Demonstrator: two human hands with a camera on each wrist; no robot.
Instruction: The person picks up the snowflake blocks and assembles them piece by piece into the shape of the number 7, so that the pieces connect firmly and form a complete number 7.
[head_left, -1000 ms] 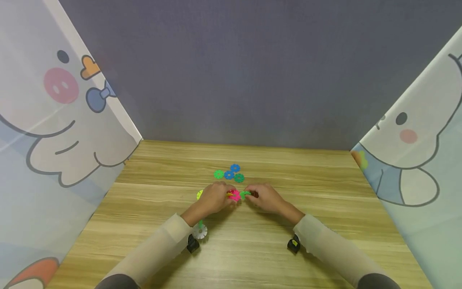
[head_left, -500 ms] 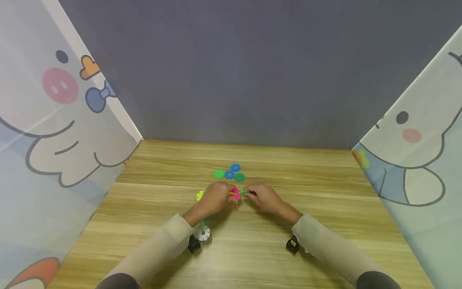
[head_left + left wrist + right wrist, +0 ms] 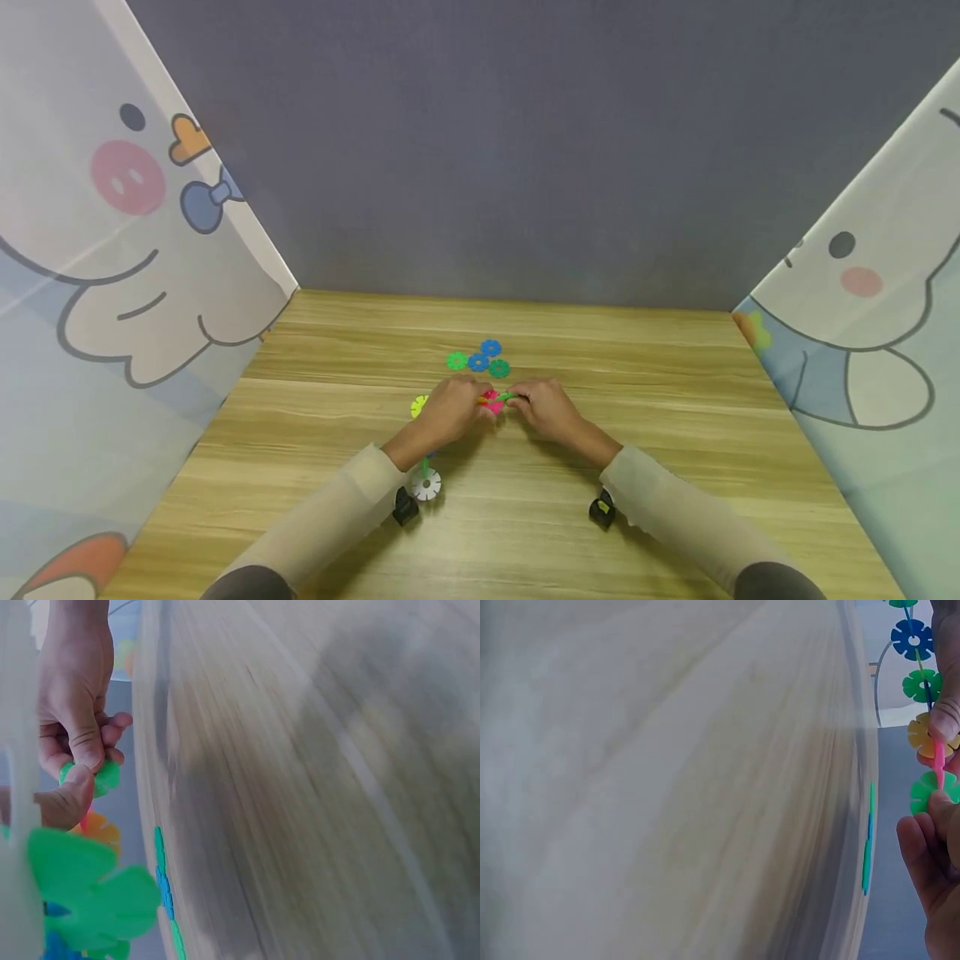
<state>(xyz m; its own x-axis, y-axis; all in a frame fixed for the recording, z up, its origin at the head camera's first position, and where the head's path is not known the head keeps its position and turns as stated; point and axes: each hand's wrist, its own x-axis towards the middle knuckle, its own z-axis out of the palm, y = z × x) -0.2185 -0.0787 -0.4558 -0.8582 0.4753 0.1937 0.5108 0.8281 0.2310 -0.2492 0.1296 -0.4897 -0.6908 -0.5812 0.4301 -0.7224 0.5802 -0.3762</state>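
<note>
My left hand [image 3: 453, 408] grips a chain of slotted plastic snowflake discs near its orange disc [image 3: 919, 737] and pink disc [image 3: 495, 407]. My right hand [image 3: 549, 408] pinches a green snowflake disc [image 3: 922, 795] between thumb and fingers. In the right wrist view this green disc meets the edge of the pink one; how deep their slots engage is hard to tell. Further along the chain come a green disc [image 3: 919, 686] and a blue disc [image 3: 904, 639]. A white disc [image 3: 427, 485] shows beside the left wrist, below it in the head view.
Beyond the hands, loose discs lie on the wooden table [image 3: 637, 367]: a bright green one [image 3: 456, 361], two blue ones [image 3: 478, 362] and a dark green one [image 3: 498, 369]. A yellow disc [image 3: 417, 407] shows left of the left hand. A grey wall [image 3: 510, 167] closes the back.
The right hand has shifted slightly left, bringing the green disc closer over the pink one. The white disc has swung a little to the right. The loose discs stay put.
</note>
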